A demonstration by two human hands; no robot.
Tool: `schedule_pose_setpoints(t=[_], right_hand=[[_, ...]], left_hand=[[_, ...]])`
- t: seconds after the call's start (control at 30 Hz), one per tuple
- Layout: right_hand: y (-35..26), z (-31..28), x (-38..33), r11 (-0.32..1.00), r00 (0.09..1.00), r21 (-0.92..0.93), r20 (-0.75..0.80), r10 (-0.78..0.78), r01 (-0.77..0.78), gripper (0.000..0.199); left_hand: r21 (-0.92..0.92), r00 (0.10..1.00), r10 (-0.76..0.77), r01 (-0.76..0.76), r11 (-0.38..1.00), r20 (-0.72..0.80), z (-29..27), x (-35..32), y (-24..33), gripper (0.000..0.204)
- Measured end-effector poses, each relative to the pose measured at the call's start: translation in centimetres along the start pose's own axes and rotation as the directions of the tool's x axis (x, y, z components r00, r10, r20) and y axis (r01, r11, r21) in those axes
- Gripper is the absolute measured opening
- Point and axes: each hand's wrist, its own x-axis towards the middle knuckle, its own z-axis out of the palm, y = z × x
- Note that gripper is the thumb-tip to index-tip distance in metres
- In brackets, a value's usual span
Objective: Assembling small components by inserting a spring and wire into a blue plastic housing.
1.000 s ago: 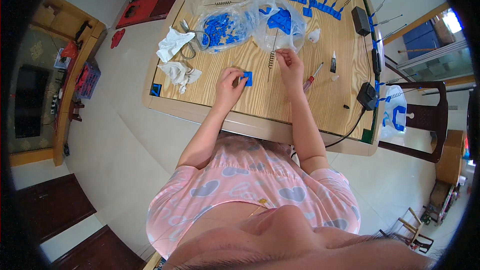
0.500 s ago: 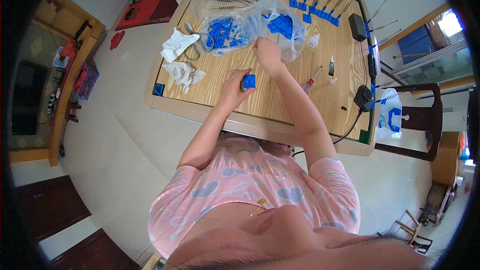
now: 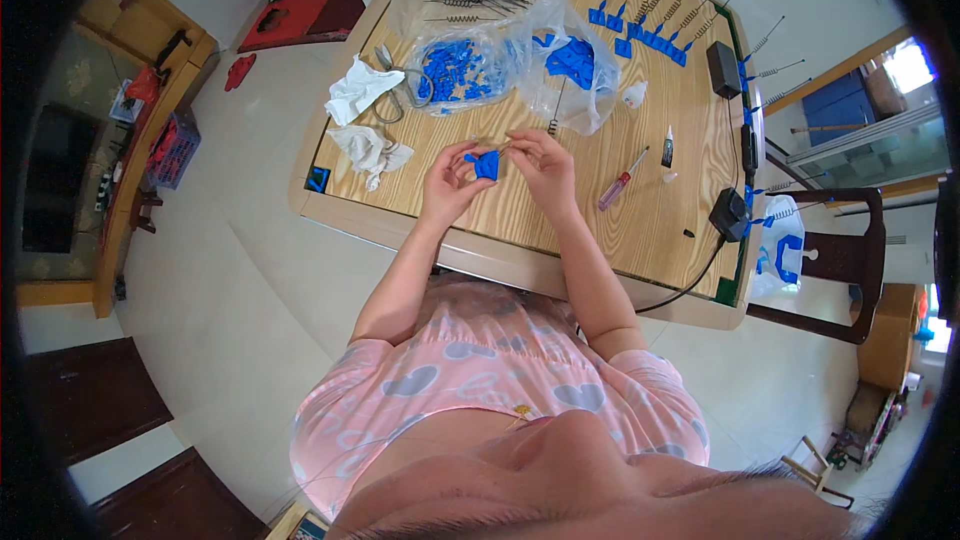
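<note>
Head view: clear bag (image 3: 499, 72) holds blue bits (image 3: 445, 70); left fingers (image 3: 457, 149), blue piece (image 3: 486, 167).

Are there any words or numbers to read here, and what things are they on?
None reads clearly.
Small black-and-white tube: its label is too small to read.
Pink top: curly, letter-like print, too blurred to read.

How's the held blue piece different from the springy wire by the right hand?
The blue piece is bright blue; the springy wire is dark. The blue piece is chunky; the springy wire is thin and partly coiled. The left hand holds the blue piece; the right hand partly hides the springy wire.
</note>
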Motion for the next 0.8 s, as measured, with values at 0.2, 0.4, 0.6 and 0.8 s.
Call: schedule_pose_setpoints(t=[0.2,0.4,0.6,0.8], right_hand=[[-2.3,-0.5,0.2,0.950,0.971,-0.208,0.104,-0.216,0.234,0.015],[-4.1,-0.5,-0.2,0.967,0.962,-0.027,0.104,-0.251,0.255,0.019],[-8.8,-1.1,-0.4,0.877,0.871,0.004,0.119,-0.477,0.480,0.021],[-10.5,-0.8,-0.5,0.823,0.806,-0.022,0.221,-0.549,0.567,0.021]], left_hand=[[-0.237,0.990,-0.125,0.106,0.966,-0.064,0.2,-0.2,1.2,0.063],[-0.239,0.997,-0.069,0.058,0.969,-0.038,1.2,-0.9,4.4,0.071],[-0.312,0.998,0.045,-0.028,0.950,0.048,1.3,-1.5,7.7,0.076],[-0.323,0.999,0.024,-0.010,0.946,0.040,1.8,-1.8,9.0,0.087]])
